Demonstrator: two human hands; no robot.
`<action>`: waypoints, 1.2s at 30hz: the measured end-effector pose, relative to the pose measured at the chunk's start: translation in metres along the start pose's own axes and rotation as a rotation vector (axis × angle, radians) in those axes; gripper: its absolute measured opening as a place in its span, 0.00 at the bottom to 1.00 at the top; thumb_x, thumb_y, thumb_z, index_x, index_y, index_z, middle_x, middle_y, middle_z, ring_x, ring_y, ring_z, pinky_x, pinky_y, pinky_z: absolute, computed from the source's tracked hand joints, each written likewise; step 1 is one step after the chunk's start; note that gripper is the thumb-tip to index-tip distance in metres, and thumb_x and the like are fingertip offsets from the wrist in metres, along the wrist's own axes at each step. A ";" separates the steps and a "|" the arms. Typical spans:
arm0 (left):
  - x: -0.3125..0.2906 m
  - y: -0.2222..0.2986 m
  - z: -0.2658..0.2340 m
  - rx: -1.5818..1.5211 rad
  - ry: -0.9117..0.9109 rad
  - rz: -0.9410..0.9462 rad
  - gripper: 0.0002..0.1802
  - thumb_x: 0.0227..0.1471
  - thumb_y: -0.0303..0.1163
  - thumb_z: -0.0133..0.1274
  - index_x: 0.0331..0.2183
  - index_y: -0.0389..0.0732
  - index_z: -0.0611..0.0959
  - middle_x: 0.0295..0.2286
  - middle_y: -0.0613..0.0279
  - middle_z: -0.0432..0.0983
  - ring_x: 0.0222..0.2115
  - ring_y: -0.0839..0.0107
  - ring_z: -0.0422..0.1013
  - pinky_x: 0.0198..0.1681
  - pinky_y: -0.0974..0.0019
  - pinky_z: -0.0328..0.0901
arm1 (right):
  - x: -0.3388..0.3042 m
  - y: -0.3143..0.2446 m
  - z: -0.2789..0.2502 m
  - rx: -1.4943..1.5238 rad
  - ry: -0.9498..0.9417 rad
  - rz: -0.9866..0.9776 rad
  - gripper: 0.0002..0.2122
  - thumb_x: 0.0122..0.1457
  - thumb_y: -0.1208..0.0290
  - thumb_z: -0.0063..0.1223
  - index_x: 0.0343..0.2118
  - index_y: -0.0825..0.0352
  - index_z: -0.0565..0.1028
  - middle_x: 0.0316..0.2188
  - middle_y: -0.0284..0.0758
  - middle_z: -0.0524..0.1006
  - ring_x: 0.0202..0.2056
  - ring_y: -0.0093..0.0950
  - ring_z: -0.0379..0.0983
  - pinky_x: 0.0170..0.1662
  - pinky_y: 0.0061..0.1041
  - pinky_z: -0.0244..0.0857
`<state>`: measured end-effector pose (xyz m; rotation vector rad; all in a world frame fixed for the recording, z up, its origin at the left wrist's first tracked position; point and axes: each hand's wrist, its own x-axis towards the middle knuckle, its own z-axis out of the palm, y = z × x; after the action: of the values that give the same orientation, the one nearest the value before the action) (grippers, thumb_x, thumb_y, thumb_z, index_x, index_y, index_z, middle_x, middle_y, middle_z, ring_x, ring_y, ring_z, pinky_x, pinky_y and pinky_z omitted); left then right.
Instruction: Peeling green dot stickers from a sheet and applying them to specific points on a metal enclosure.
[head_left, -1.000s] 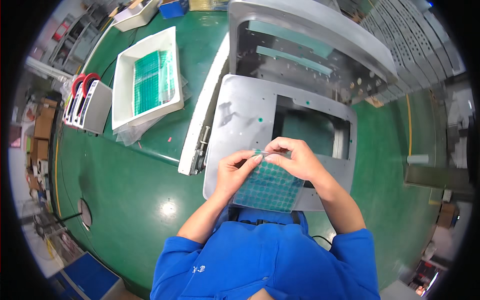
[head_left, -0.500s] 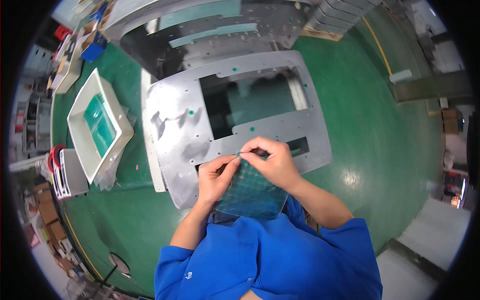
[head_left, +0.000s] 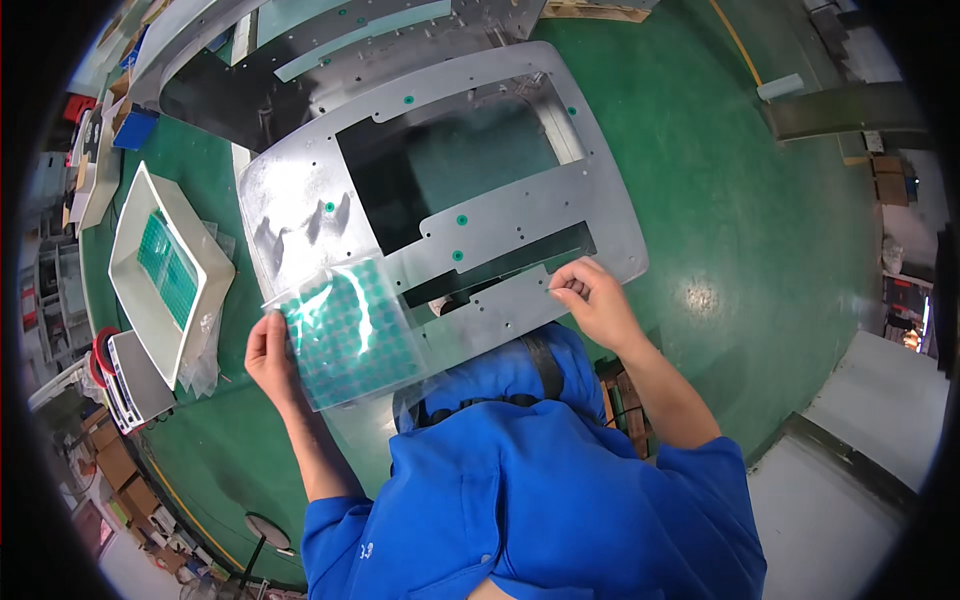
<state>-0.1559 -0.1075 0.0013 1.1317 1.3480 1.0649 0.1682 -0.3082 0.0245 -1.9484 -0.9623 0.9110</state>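
My left hand (head_left: 270, 352) is closed on the left edge of a clear sheet of green round stickers (head_left: 350, 335). Glare streaks the sheet, which overlaps the near left part of a grey metal panel (head_left: 290, 190). My right hand (head_left: 597, 305) hovers at the panel's near right edge, beside a long slot, thumb and index finger pinched together. Whatever lies between those fingertips is too small to make out. Green dots sit on the panel, among them one green dot (head_left: 461, 220) and another green dot (head_left: 457, 255) close together near the middle.
A white bin (head_left: 208, 285) with green sheets inside stands at left on the green floor. Behind the panel rises a larger metal housing (head_left: 250, 100). A wooden pallet (head_left: 625, 405) shows beside my right forearm. Two large openings cut through the panel.
My hands have moved apart. The left carried the sticker sheet left and turned its dotted face up; the right came away from it to the right. The view has shifted too.
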 end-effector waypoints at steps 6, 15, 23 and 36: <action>-0.003 -0.001 -0.005 -0.116 0.044 -0.023 0.06 0.46 0.26 0.52 0.27 0.33 0.78 0.22 0.68 0.72 0.22 0.84 0.63 0.27 0.83 0.56 | 0.008 -0.004 0.006 -0.220 0.001 0.019 0.02 0.45 0.75 0.49 0.24 0.65 0.71 0.23 0.31 0.68 0.24 0.26 0.64 0.30 0.24 0.59; -0.007 -0.006 -0.001 -0.079 0.010 -0.005 0.06 0.46 0.25 0.52 0.27 0.32 0.78 0.23 0.66 0.72 0.24 0.83 0.65 0.31 0.83 0.57 | 0.012 -0.003 0.008 -0.285 -0.004 0.034 0.02 0.45 0.74 0.49 0.23 0.64 0.72 0.23 0.31 0.68 0.27 0.29 0.65 0.31 0.27 0.59; -0.006 -0.004 0.002 -0.093 0.006 0.002 0.07 0.46 0.26 0.51 0.28 0.32 0.78 0.23 0.67 0.71 0.22 0.84 0.63 0.27 0.84 0.55 | 0.012 0.000 0.011 -0.336 0.047 -0.018 0.02 0.44 0.75 0.50 0.22 0.65 0.72 0.21 0.30 0.67 0.23 0.25 0.64 0.28 0.24 0.59; -0.004 -0.009 -0.005 -0.114 0.000 -0.030 0.06 0.46 0.25 0.51 0.28 0.31 0.78 0.24 0.65 0.72 0.24 0.82 0.65 0.30 0.82 0.59 | 0.012 -0.003 0.010 -0.294 0.035 0.060 0.02 0.43 0.73 0.52 0.22 0.61 0.72 0.20 0.29 0.67 0.23 0.26 0.66 0.27 0.25 0.60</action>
<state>-0.1615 -0.1126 -0.0064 1.0253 1.2837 1.1053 0.1645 -0.2939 0.0195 -2.2422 -1.0712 0.8005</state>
